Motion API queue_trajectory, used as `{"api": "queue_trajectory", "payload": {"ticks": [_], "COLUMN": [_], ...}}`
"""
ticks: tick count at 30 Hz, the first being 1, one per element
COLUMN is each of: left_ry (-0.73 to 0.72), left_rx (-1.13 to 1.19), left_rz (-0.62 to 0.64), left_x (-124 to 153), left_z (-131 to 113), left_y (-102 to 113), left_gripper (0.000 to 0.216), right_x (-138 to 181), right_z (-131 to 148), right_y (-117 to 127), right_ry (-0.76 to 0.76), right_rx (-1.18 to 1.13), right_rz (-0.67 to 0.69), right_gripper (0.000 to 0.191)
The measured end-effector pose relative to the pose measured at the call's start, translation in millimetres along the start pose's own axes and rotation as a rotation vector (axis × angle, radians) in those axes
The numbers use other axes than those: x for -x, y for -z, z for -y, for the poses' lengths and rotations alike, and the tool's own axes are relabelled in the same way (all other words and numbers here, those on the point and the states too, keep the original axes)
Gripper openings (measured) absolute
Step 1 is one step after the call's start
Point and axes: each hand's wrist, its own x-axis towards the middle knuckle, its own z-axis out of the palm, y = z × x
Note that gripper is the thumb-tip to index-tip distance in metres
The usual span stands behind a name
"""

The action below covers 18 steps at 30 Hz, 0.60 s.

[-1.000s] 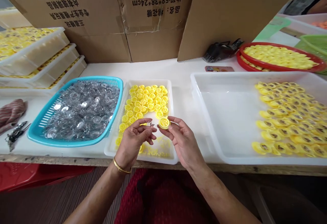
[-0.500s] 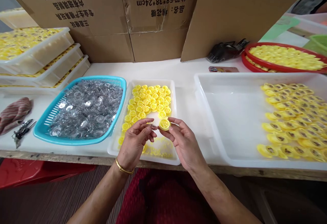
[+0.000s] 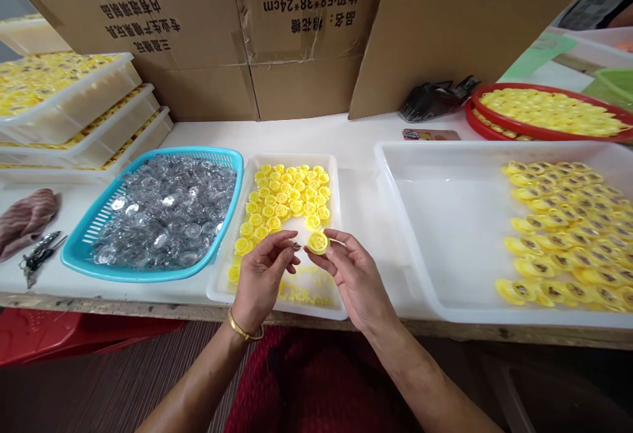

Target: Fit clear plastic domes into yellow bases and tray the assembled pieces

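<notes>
My right hand (image 3: 353, 271) pinches a round yellow plastic cup (image 3: 317, 243), its hollow side turned up toward me. Close on its left, my left hand (image 3: 267, 268) is closed at the fingertips on a small clear disc (image 3: 296, 246), mostly hidden by the fingers. A narrow gap separates disc and cup. Both hands hover over a shallow white tray (image 3: 338, 189) of similar yellow cups (image 3: 281, 197) standing in rows. Left of it, a blue basket (image 3: 239, 176) is heaped with clear, shiny discs (image 3: 171, 212).
A large white bin (image 3: 410, 242) on the right holds rows of yellow pieces with dark centres (image 3: 568, 242). Stacked trays (image 3: 113, 90), keys (image 3: 39, 255) and a striped cloth (image 3: 30, 219) are at left. Cardboard (image 3: 306, 84), a phone (image 3: 431, 134) and red trays (image 3: 477, 100) stand behind.
The small disc in my left fingers has tilted and shows more edge-on. Both hands are nearly in place; the whole view has shifted very slightly.
</notes>
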Motion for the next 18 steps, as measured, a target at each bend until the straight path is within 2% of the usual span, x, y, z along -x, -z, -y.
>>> {"api": "queue_trajectory", "payload": {"ticks": [11, 15, 18], "left_ry": [-0.150, -0.125, -0.019], "left_rx": [-0.313, -0.254, -0.089], "left_rz": [-0.014, -0.042, -0.040], "left_x": [6.0, 6.6, 5.1], "left_z": [5.1, 2.9, -1.5], "left_y": [2.2, 1.1, 0.4], "left_gripper": [0.030, 0.039, 0.039], "right_x": [1.4, 0.5, 0.1], "right_z": [-0.9, -2.6, -3.4], "right_y": [-1.9, -0.9, 0.0], "right_ry": [-0.013, -0.016, -0.020], "right_rx": [-0.012, -0.003, -0.004], "right_rz": [0.009, 0.002, -0.001], "right_gripper": [0.027, 0.028, 0.028]}}
